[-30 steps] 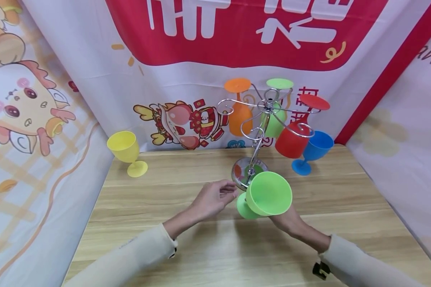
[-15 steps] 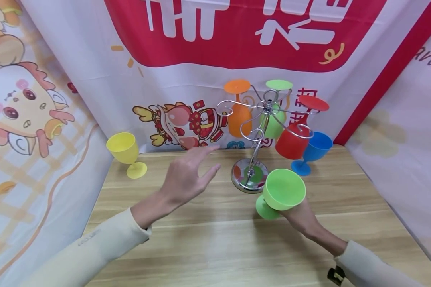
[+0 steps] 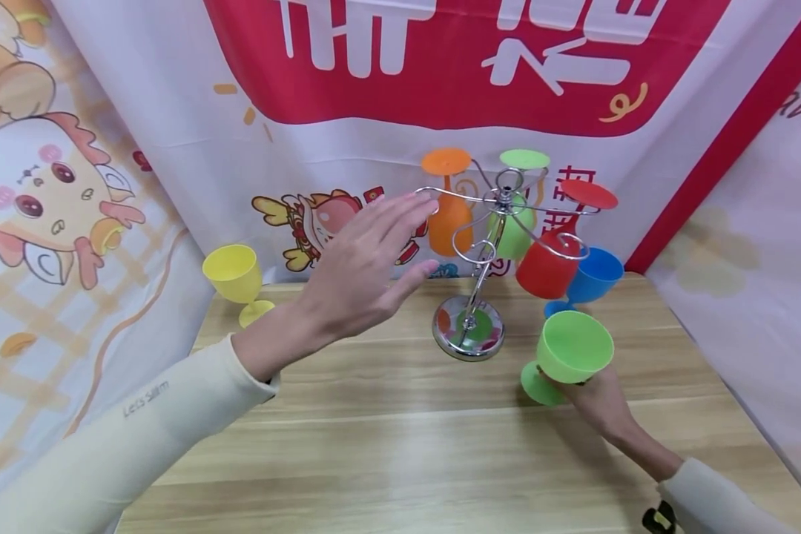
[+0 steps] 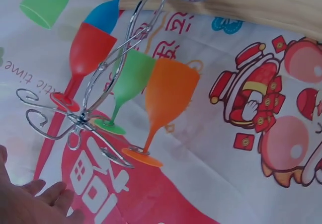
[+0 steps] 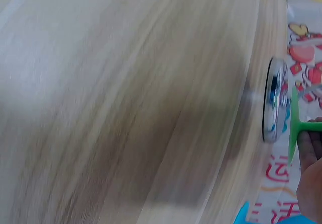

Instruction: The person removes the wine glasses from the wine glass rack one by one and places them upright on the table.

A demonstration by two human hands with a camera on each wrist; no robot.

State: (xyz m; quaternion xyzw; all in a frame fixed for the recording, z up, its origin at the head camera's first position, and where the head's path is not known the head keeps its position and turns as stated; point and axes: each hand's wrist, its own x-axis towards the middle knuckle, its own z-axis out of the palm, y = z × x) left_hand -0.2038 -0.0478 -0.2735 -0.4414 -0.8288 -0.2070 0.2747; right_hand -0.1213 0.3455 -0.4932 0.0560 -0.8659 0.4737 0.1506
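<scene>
My right hand grips a light green goblet by its stem, bowl up and slightly tilted, above the table. In the right wrist view, the goblet's foot shows beside the fingers. My left hand is raised with fingers extended, left of a chrome goblet rack. In the left wrist view, a gap separates this hand from the rack's curled wire arms. Hanging upside down from the rack are an orange goblet, another green goblet and a red goblet.
A yellow goblet stands upright at the table's back left. Behind the right hand, a blue goblet stands at the back right. Printed cloth hangs behind and beside the wooden table.
My right hand has carried the green goblet rightward, away from the rack base. My left hand has risen from near the base toward the rack's upper left arm, its fingers straightening.
</scene>
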